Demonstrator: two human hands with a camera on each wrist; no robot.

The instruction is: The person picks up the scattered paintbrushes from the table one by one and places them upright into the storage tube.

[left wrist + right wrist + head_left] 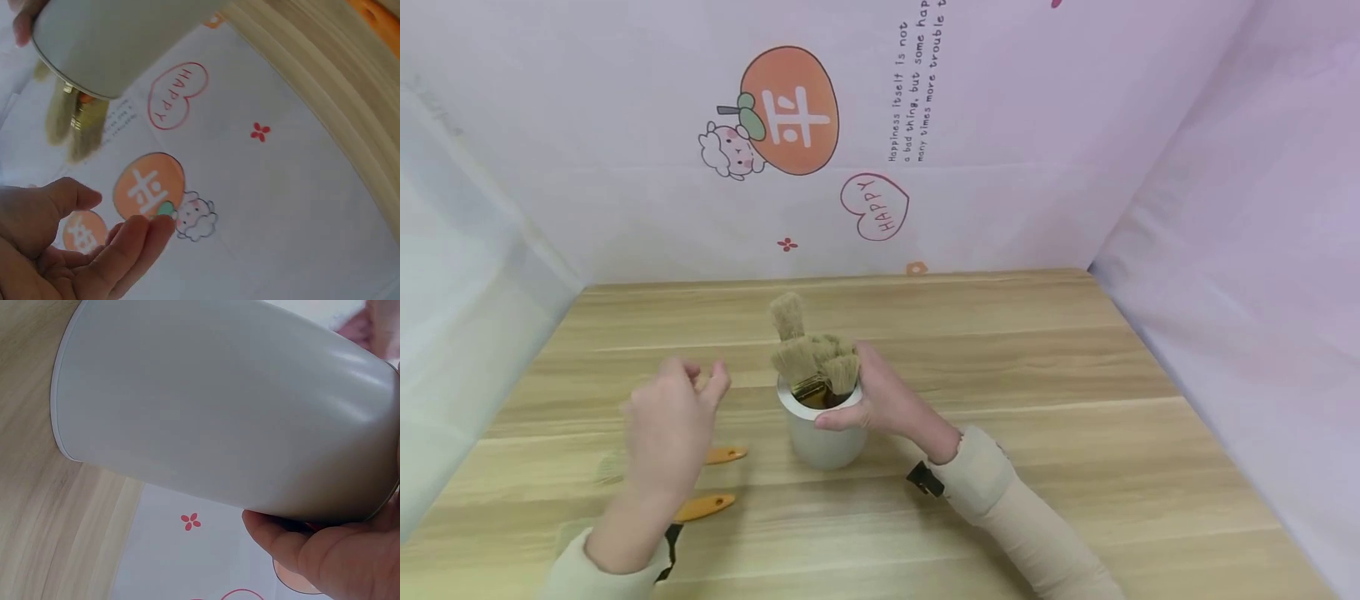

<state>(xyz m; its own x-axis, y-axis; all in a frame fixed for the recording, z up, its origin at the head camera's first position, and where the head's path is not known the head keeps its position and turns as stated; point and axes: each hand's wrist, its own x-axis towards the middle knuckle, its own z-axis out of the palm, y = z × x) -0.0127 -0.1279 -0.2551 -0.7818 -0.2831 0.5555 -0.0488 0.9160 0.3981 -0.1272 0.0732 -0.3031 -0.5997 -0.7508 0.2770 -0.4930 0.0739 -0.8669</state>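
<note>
My right hand [883, 392] grips a white cup [827, 442] near its rim, with the thumb over the near side; the right wrist view shows fingers along the smooth cup wall [206, 406]. Several paintbrushes [797, 360] stand in the cup with bristles up, one taller than the rest. In the left wrist view, brush bristles [86, 140] show past the rim. To the left of the cup, my left hand [672, 417] is raised over the table, holding nothing, its fingers loosely bent and the thumb [78, 192] apart from them.
Two paintbrushes with orange handles [703, 507] lie left of the cup, partly hidden by the left hand and forearm. Pale bristles [612, 467] show beside that forearm. The wood-grain table [1000, 333] meets a printed white cloth wall [1000, 208] behind, with cloth on both sides.
</note>
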